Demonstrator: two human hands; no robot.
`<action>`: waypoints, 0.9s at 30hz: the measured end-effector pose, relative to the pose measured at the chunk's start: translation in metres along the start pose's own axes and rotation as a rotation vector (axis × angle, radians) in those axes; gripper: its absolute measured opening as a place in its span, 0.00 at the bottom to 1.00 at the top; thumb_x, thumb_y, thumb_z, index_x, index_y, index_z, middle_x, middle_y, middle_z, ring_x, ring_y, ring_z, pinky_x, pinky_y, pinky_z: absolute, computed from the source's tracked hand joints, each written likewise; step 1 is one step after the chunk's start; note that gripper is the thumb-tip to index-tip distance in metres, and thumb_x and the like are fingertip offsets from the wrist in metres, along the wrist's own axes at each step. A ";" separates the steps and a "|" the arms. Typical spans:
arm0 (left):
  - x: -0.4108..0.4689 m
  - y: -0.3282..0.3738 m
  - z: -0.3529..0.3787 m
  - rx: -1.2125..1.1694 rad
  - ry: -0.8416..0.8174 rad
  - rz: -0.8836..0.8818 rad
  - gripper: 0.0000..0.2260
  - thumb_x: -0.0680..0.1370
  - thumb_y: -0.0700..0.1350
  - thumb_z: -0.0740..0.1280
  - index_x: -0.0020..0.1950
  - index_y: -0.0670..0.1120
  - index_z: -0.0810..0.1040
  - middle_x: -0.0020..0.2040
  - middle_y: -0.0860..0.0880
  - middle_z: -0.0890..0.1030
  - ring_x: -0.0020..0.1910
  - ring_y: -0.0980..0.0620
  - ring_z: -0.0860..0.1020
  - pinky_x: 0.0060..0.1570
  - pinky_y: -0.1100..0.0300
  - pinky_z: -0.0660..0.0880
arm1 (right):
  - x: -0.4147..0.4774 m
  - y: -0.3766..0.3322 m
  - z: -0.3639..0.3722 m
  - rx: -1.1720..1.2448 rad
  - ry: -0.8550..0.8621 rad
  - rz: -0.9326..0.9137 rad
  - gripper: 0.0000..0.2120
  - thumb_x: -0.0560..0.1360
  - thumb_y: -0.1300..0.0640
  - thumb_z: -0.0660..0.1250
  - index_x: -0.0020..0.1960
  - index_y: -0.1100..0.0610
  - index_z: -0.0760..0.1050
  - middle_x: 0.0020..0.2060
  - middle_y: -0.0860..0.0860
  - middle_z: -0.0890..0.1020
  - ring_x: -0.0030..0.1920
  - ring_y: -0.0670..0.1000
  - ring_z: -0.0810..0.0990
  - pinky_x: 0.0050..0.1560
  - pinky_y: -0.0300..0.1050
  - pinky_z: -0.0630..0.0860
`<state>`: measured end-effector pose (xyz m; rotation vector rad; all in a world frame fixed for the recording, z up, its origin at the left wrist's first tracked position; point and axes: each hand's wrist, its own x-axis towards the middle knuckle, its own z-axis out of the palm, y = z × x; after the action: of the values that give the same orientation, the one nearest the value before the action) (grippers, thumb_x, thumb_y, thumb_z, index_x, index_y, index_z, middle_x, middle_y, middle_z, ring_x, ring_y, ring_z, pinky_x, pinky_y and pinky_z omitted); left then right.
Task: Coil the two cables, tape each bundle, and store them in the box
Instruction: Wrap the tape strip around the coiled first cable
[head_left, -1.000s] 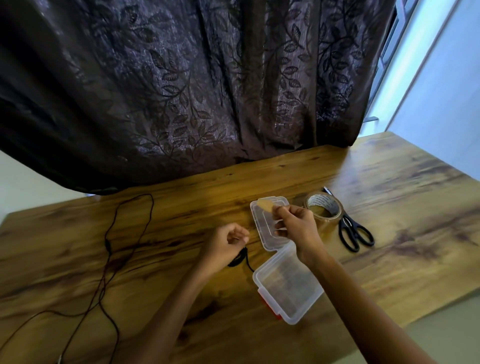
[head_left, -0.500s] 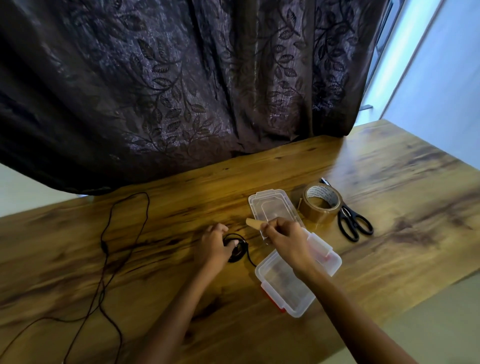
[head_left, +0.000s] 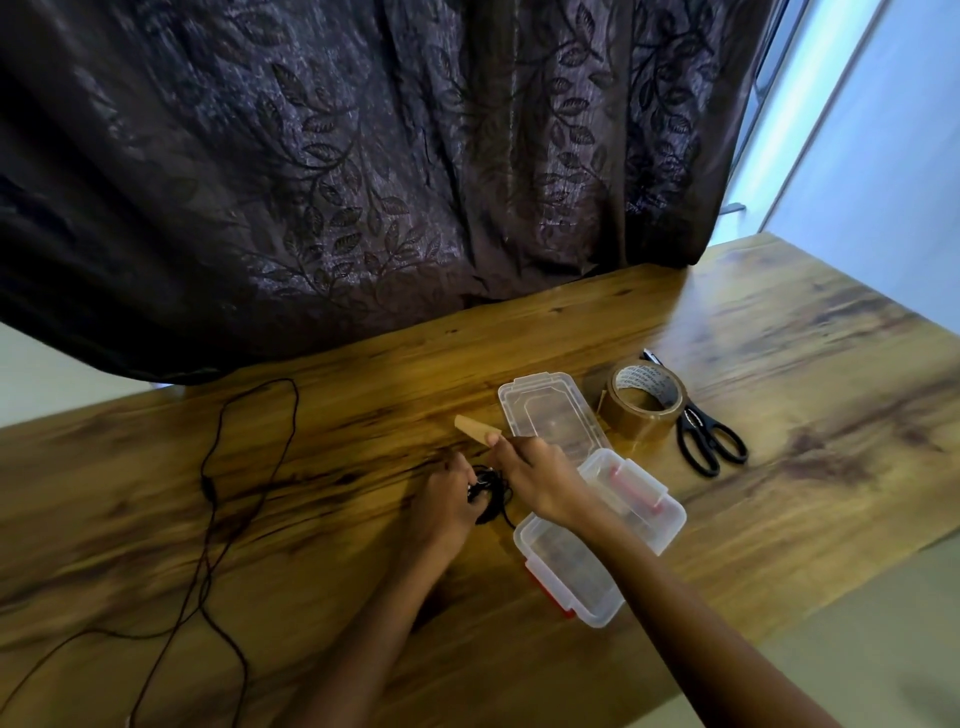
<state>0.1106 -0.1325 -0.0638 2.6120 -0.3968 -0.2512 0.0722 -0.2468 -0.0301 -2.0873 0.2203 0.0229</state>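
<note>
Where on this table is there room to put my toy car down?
Right of the scissors the table is bare to its edge. There is also bare wood between the loose cable and the left hand. The middle is crowded: right hand, box, tape roll.

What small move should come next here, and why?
Probably bring the tape strip down onto the coiled cable and wrap it round the bundle. The right hand pinches the cut strip just beside the coil, which the left hand holds.
</note>
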 end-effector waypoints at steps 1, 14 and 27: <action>-0.001 0.001 0.000 0.015 0.000 0.000 0.09 0.76 0.45 0.65 0.55 0.45 0.71 0.54 0.48 0.79 0.53 0.51 0.78 0.39 0.65 0.68 | 0.001 -0.001 0.000 -0.004 -0.001 0.004 0.24 0.80 0.47 0.54 0.46 0.67 0.76 0.30 0.56 0.76 0.27 0.48 0.71 0.26 0.38 0.64; 0.007 -0.001 -0.019 -0.215 -0.025 0.009 0.09 0.72 0.38 0.69 0.50 0.44 0.75 0.54 0.45 0.80 0.52 0.50 0.78 0.46 0.57 0.77 | 0.013 -0.014 -0.010 0.125 -0.140 0.211 0.24 0.80 0.43 0.50 0.38 0.55 0.75 0.40 0.52 0.76 0.40 0.48 0.72 0.39 0.39 0.65; 0.011 0.018 -0.072 -0.415 0.153 0.110 0.09 0.69 0.41 0.73 0.43 0.49 0.74 0.45 0.50 0.80 0.42 0.54 0.78 0.39 0.58 0.77 | 0.010 -0.023 -0.029 0.911 -0.310 0.253 0.29 0.78 0.39 0.51 0.40 0.62 0.79 0.37 0.54 0.82 0.41 0.49 0.80 0.49 0.45 0.74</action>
<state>0.1348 -0.1200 0.0066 2.1779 -0.3867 -0.0836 0.0837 -0.2623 0.0033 -1.1210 0.2437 0.3338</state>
